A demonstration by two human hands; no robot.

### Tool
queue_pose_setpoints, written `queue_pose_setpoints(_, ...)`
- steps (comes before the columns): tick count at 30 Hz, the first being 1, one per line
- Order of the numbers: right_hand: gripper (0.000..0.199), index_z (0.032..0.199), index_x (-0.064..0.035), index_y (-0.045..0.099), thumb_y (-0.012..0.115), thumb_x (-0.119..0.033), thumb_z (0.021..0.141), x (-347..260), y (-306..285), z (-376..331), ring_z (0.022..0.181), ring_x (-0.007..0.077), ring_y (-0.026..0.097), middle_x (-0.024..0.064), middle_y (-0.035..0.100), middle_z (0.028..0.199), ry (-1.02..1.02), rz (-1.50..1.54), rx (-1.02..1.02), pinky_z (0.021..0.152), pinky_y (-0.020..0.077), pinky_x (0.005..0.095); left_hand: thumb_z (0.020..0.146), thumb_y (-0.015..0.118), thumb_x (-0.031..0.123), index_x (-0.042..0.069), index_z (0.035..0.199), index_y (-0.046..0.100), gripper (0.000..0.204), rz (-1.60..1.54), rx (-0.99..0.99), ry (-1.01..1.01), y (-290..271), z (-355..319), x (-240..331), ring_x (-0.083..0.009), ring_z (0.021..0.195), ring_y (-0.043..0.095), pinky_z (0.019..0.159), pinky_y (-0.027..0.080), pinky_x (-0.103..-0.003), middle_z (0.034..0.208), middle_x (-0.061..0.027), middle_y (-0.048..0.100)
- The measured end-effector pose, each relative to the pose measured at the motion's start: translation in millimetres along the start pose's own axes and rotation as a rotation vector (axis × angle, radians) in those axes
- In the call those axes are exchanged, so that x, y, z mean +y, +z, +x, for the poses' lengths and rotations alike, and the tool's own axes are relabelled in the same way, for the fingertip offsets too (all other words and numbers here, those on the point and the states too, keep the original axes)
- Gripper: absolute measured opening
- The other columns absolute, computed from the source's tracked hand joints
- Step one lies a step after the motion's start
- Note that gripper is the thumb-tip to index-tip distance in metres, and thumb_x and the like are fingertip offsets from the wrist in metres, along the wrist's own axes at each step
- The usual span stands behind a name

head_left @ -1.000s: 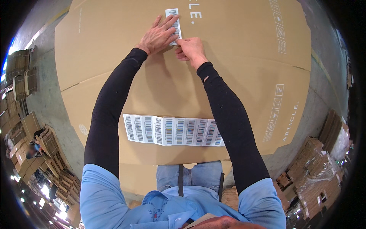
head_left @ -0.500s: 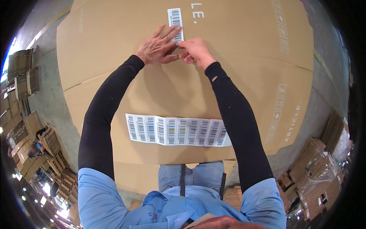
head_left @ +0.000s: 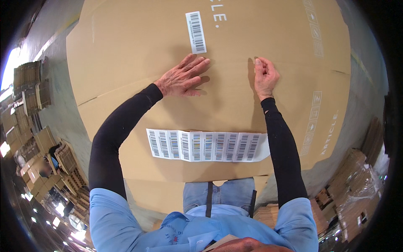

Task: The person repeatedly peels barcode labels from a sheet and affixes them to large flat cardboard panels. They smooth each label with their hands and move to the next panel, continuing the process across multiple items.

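A large flat brown cardboard carton lies in front of me. Near its far middle sticks a white barcode label, lying flat and slightly tilted. My left hand hovers just nearer than that label, palm down, with its fingers spread and nothing in them. To the right, my right hand is over the carton with its fingers curled in and the thumb along them; I see nothing in it. A strip of several white barcode labels rests across the carton's near part, its right end partly under my right forearm.
Stacked flat cardboard and wooden pallets stand on the floor to the left, where another person is far off. At the right are plastic-wrapped cardboard stacks. The carton's near edge reaches my jeans.
Both hands have come off the barcode label, which now shows whole. My left hand has drawn back toward me, while my right hand has moved right and nearer.
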State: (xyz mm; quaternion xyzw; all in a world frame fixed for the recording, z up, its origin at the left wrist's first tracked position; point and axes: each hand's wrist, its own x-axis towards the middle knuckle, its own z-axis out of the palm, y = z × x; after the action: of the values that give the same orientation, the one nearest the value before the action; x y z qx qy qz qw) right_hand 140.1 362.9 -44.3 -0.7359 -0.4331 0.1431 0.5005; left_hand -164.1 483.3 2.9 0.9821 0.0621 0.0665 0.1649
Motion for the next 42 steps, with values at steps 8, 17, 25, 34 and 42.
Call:
queue_pose_setpoints(8, 0.025, 0.094, -0.0051, 0.071, 0.072, -0.030, 0.091, -10, 0, 3, 0.055, 0.0129, 0.055, 0.0046, 0.063, 0.070, -0.063, -0.049, -0.031, 0.054, 0.0456, 0.0271, 0.098, 0.048, 0.061, -0.001, 0.119, 0.060, 0.067, 0.244, 0.130, -0.429, 6, 62, -86, -0.0426, 0.151, 0.017, 0.121, 0.015, -0.057, 0.161, -0.0265, 0.022)
queue_pose_setpoints(17, 0.022, 0.089, -0.0066, 0.070, 0.076, -0.028, 0.087, -9, 8, 3, 0.060, 0.0204, 0.063, 0.0064, 0.065, 0.071, -0.165, -0.106, -0.010, 0.056, 0.0511, 0.0331, 0.097, 0.048, 0.062, -0.001, 0.113, 0.062, 0.066, 0.344, 0.177, -0.539, 24, 93, -75, -0.0448, 0.147, 0.023, 0.117, 0.019, -0.062, 0.157, -0.0298, 0.027)
queue_pose_setpoints(25, 0.032, 0.088, -0.0080, 0.069, 0.070, -0.040, 0.088, -15, 9, 7, 0.065, 0.0271, 0.066, 0.0077, 0.066, 0.072, -0.062, -0.078, -0.056, 0.061, 0.0529, 0.0400, 0.094, 0.054, 0.060, 0.002, 0.110, 0.063, 0.061, 0.095, 0.043, -0.444, 70, 55, 73, -0.0461, 0.150, 0.016, 0.120, 0.013, -0.061, 0.162, -0.0287, 0.017)
queue_pose_setpoints(34, 0.026, 0.103, -0.0029, 0.071, 0.070, -0.026, 0.091, -6, -84, -93, 0.082, 0.0214, 0.067, 0.0123, 0.069, 0.090, 0.305, 0.046, 0.039, 0.075, 0.0534, 0.0329, 0.074, 0.081, 0.051, 0.001, 0.108, 0.063, 0.064, -0.111, -0.207, -0.575, 54, -57, 256, -0.0428, 0.147, 0.023, 0.118, 0.021, -0.057, 0.164, -0.0208, 0.017)
queue_pose_setpoints(42, 0.047, 0.134, -0.0010, 0.051, 0.067, -0.015, 0.092, 42, -312, -338, 0.104, 0.0229, 0.061, 0.0114, 0.062, 0.122, 0.844, 0.151, 0.381, 0.089, 0.0520, 0.0360, 0.060, 0.092, 0.030, 0.003, 0.114, 0.058, 0.069, -0.241, 0.042, -0.923, 59, -81, 270, -0.0393, 0.124, 0.046, 0.101, 0.043, -0.049, 0.136, -0.0169, 0.044)
